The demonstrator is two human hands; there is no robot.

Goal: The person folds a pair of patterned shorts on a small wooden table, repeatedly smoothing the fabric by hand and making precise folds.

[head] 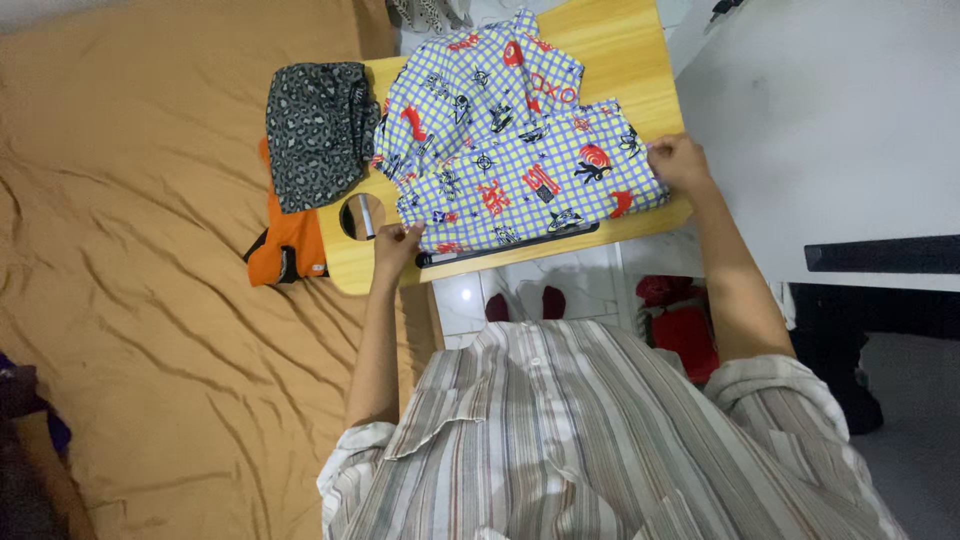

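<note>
Pinching both near corners of the blue-and-white checked cotton garment with red and black prints (520, 165), you are holding it flat: your left hand (397, 246) is gripping its near-left corner, your right hand (679, 163) is pressing and grasping its right edge. Largest item first: the wrinkled tan bedsheet (150, 300) is lying to your left. Overlapping its edge, the light wooden lap table with a round cut-out (610, 60) is carrying the garment, which is covering most of the top. On the table's left end, a folded grey-and-black leopard-print cloth (315, 130) is resting upon a folded orange garment (290, 245). A narrow black strip (510, 246) is lying along the table's near edge, just beside your left hand.
</note>
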